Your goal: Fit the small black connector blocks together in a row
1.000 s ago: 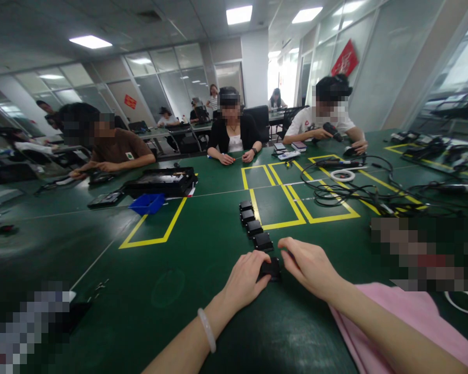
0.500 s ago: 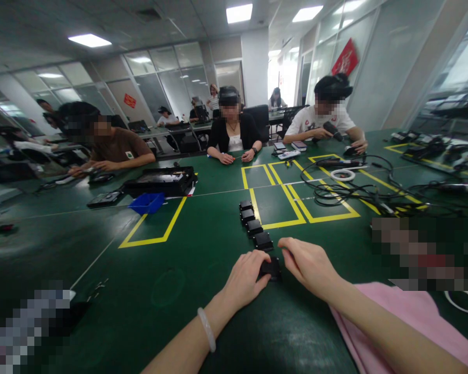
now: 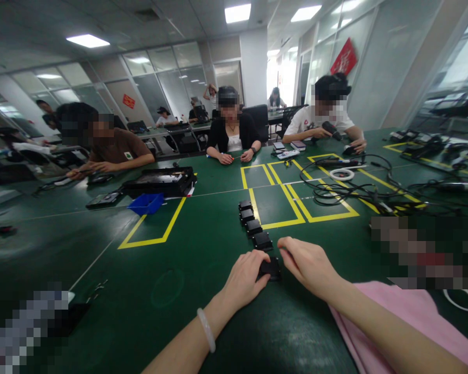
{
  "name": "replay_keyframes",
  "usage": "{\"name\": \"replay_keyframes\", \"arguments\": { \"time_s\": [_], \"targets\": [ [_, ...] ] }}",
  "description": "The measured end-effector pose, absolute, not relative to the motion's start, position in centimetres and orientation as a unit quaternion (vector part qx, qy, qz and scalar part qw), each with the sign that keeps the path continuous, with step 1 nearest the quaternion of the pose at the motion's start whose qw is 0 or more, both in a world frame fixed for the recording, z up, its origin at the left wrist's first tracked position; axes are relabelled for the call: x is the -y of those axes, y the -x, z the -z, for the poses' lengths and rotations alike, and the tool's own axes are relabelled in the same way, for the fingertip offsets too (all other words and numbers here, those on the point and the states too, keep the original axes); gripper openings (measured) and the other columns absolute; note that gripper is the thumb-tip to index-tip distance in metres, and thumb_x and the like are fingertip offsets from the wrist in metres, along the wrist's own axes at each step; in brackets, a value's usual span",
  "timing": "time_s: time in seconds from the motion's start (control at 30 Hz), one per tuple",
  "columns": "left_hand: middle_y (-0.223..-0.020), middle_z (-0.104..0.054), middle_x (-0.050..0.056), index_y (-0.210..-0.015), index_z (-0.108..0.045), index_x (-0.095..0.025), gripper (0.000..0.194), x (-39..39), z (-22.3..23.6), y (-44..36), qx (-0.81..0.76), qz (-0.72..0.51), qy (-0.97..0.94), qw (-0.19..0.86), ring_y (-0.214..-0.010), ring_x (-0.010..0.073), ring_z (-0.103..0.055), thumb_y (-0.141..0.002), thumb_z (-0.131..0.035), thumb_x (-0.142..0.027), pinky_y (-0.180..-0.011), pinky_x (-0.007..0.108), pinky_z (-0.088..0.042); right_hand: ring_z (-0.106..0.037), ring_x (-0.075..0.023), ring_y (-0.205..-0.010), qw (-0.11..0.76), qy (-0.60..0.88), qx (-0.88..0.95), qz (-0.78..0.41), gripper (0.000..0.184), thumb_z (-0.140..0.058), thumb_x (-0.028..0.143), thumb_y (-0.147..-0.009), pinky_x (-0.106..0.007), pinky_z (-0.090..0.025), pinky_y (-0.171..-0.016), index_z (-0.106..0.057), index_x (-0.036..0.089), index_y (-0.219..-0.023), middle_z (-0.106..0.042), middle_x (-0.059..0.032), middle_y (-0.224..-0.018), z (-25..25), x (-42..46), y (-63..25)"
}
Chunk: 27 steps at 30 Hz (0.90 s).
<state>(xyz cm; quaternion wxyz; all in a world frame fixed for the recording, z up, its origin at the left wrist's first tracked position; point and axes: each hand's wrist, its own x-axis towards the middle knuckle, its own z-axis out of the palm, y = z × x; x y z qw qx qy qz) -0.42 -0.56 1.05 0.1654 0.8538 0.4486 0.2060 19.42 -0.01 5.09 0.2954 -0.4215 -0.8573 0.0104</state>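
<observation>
Left hand (image 3: 244, 275) steadies a black box (image 3: 273, 268) between its fingers; right hand (image 3: 310, 264) curls narrowly, contents unclear; next likely needs steadiness.

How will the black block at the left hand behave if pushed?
The black block looks rigid, with squared edges. Lying flat and low, it probably won't roll or tip. It may slide, since the green table looks smooth and glossy.

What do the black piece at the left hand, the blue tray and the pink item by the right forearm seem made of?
Black piece: dark, smooth-looking, perhaps plastic or coated metal; its look leaves that open. Blue tray: likely moulded plastic, smooth, given even colour, thin walls. Pink item: apparently soft fabric, matte, with a rounded, draped edge.
</observation>
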Motion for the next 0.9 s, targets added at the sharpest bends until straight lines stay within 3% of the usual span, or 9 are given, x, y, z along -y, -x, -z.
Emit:
{"name": "replay_keyframes", "arguments": {
  "time_s": [0.13,0.33,0.9],
  "targets": [
    [-0.105,-0.057,0.001,-0.106,-0.047,-0.024,0.029,0.54,-1.0,0.42,-0.447,-0.206,-0.855,0.162,-0.097,0.0206,-0.054,-0.081,-0.06,-0.016,-0.084,0.035,-0.042,-0.06,-0.014,-0.066,0.29,0.423,0.859,0.005,0.015,-0.04,0.027,-0.095,-0.024,-0.039,-0.061,-0.052,0.02,-0.09,-0.062,-0.001,-0.071,-5.06,0.01,-19.47],
    [-0.105,-0.057,0.002,-0.106,-0.047,-0.024,0.03,0.51,-0.96,0.4,-0.451,-0.202,-0.854,0.161,-0.097,0.0214,-0.053,-0.08,-0.06,-0.016,-0.084,0.035,-0.042,-0.062,-0.0141,-0.069,0.293,0.432,0.853,-0.015,0.013,-0.038,0.02,-0.093,-0.024,-0.04,-0.063,-0.051,0.018,-0.097,-0.063,-0.0023,-0.076,-5.09,-0.06,-19.3],
    [-0.105,-0.057,0.002,-0.105,-0.047,-0.024,0.029,0.55,-1.1,0.39,-0.446,-0.207,-0.856,0.161,-0.099,0.021,-0.054,-0.08,-0.06,-0.015,-0.085,0.035,-0.042,-0.061,-0.014,-0.068,0.291,0.414,0.862,-0.013,0.015,-0.039,0.027,-0.095,-0.024,-0.039,-0.061,-0.053,0.02,-0.092,-0.063,-0.0017,-0.073,-5.15,0.1,-19.41]
  ]
}}
